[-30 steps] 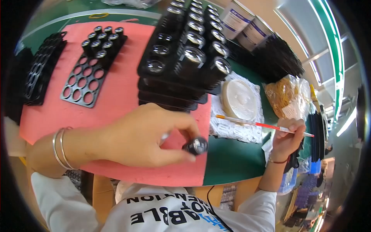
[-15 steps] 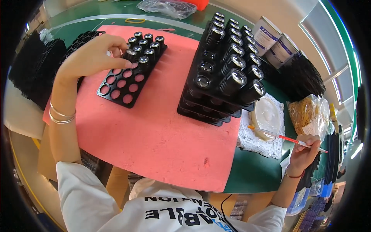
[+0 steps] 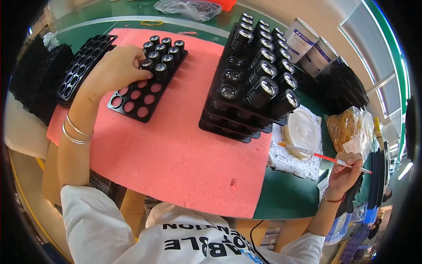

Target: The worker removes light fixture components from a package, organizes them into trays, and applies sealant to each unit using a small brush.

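Observation:
My left hand (image 3: 118,69) reaches over a small black tray (image 3: 144,111) with round holes. Its thumb and fingers close around a black cylinder with a glassy top (image 3: 146,65), at the edge of the filled part of the tray. Several like cylinders (image 3: 167,60) stand upright in the far holes; the near holes show pink through them. On the right, my right hand (image 3: 345,173) grips a thin red-and-white brush (image 3: 326,157). The brush's orange-brown tip lies over a round, pale dish (image 3: 301,133) on a white printed packet.
A stack of black trays (image 3: 228,115) bearing many glass-topped cylinders stands mid-right on the pink mat (image 3: 184,163). Behind it are two tins (image 3: 302,40). A bag of rubber bands (image 3: 351,132) sits far right. Empty holed trays (image 3: 81,72) lie left, beside black bristly bundles (image 3: 33,79).
My left hand has come down and slightly toward the right, and the cylinder in its fingers sits lower at the tray. My right hand and the brush stay nearly still.

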The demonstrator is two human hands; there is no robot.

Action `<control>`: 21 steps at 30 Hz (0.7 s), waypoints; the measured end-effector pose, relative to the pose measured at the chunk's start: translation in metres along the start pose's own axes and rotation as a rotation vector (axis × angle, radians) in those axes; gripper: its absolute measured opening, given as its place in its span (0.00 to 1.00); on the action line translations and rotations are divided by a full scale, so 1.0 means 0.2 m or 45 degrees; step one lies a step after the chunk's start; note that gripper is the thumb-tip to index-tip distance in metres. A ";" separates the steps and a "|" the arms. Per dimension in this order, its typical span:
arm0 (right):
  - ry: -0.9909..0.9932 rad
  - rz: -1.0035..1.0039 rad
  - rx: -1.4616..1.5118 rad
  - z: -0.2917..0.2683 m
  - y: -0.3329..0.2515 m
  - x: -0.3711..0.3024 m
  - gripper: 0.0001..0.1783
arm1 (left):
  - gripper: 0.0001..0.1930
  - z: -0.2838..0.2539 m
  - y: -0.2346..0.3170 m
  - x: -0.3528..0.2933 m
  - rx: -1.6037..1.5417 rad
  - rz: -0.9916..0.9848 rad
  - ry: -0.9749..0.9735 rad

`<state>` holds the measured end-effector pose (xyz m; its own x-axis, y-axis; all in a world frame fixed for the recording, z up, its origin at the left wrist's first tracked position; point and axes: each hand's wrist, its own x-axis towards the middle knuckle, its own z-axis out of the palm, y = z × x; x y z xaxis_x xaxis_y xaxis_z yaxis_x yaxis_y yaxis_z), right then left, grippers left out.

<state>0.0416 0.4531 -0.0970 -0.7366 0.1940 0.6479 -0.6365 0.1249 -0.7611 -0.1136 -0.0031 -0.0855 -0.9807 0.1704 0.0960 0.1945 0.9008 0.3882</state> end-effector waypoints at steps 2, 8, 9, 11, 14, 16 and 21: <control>-0.013 -0.003 -0.026 0.00 -0.01 0.00 0.18 | 0.12 0.00 0.02 0.00 0.032 -0.022 -0.005; 0.012 0.012 0.001 0.02 -0.02 0.00 0.19 | 0.13 0.00 0.06 -0.01 0.114 -0.107 -0.028; 0.014 0.009 -0.002 0.01 -0.01 0.00 0.19 | 0.13 0.00 0.05 -0.01 0.143 -0.097 -0.004; -0.025 -0.043 -0.020 0.00 -0.01 0.00 0.18 | 0.13 0.00 0.06 -0.01 0.169 -0.078 0.022; -0.040 -0.051 -0.022 -0.01 -0.02 0.01 0.18 | 0.13 -0.06 0.13 -0.10 0.146 -0.116 0.080; -0.058 -0.067 -0.025 0.00 -0.02 0.02 0.19 | 0.12 -0.08 0.16 -0.16 0.096 0.029 0.293; 0.010 -0.106 -0.036 -0.04 -0.02 0.01 0.19 | 0.11 -0.09 0.41 -0.11 -0.023 0.529 0.472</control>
<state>0.0456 0.4613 -0.0928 -0.6794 0.1896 0.7088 -0.6888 0.1681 -0.7052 -0.0766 0.0599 -0.0399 -0.7492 0.3546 0.5594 0.5668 0.7802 0.2645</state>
